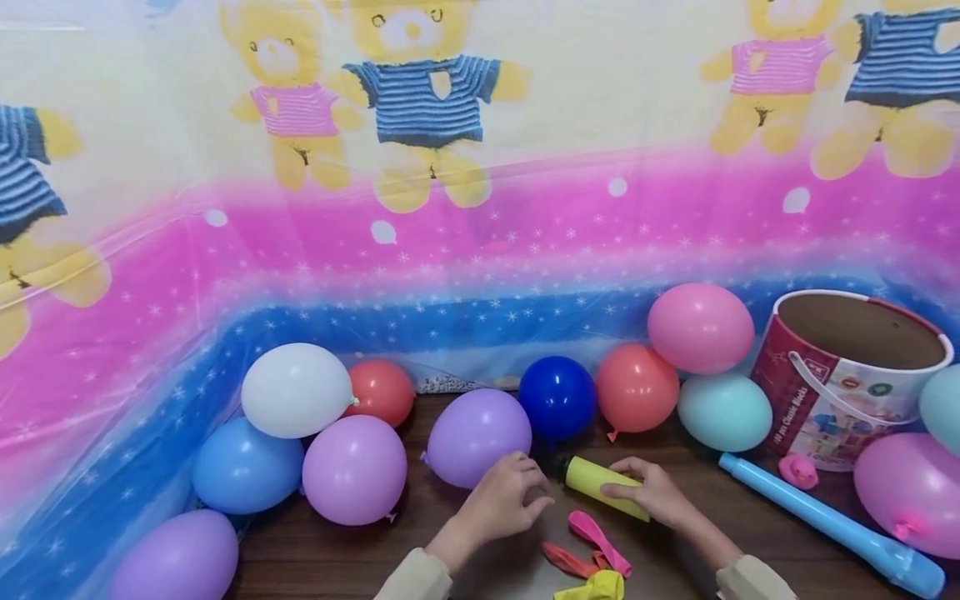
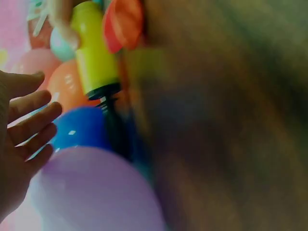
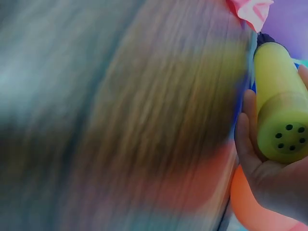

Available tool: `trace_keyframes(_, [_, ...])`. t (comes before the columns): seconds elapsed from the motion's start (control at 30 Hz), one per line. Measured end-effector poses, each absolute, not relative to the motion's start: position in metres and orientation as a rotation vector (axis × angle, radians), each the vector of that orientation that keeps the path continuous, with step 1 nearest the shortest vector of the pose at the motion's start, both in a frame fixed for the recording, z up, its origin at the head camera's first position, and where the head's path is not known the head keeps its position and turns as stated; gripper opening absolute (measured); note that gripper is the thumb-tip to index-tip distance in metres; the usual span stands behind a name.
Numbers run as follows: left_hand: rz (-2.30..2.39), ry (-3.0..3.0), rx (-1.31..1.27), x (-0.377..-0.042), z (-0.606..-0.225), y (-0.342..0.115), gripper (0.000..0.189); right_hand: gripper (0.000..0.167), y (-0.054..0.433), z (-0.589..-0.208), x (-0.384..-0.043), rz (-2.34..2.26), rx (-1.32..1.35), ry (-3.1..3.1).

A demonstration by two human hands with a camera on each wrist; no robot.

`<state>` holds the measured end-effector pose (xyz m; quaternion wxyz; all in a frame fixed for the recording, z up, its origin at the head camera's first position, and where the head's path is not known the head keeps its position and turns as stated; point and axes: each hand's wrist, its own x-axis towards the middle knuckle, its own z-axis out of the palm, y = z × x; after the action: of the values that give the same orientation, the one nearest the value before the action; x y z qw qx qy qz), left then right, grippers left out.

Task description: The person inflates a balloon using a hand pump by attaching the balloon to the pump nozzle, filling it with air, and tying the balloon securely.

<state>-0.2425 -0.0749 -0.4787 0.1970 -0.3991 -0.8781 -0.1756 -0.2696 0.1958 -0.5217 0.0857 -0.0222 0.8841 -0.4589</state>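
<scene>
A yellow hand balloon pump (image 1: pixel 600 486) with a black end lies across my right hand (image 1: pixel 658 497), whose fingers and thumb hold its near end. In the right wrist view, a ring of small holes marks the end of the pump (image 3: pixel 284 110) by the palm. My left hand (image 1: pixel 501 498) holds nothing; its fingers (image 2: pixel 36 115) are spread in the left wrist view. Just behind it sits an inflated purple balloon (image 1: pixel 478 435). Between the hands, closer to me, lie limp balloons: one pink (image 1: pixel 600 540), one red (image 1: pixel 572 560) and one yellow (image 1: pixel 592 587).
Inflated balloons line the back, among them a dark blue balloon (image 1: pixel 557 397), a white balloon (image 1: pixel 297 390) and a teal balloon (image 1: pixel 724 412). At right stand a block bucket (image 1: pixel 802 392), a small pink duck (image 1: pixel 798 471) and a long light-blue tube (image 1: pixel 832 521). A bear-print sheet (image 1: pixel 525 242) hangs behind.
</scene>
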Motion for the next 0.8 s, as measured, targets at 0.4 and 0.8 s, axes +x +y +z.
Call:
trace_keyframes(0.4, [-0.459,-2.953,-1.267,-0.234,-0.512,-0.062,0.020,0.054,0.203,-0.518,-0.269,-1.394,-0.058,2.607])
trace_keyframes(0.8, [-0.989,-2.791,-1.169,-0.246,-0.497,-0.073,0.009,0.053,0.206,-0.511,-0.267,-1.414,-0.044,2.599])
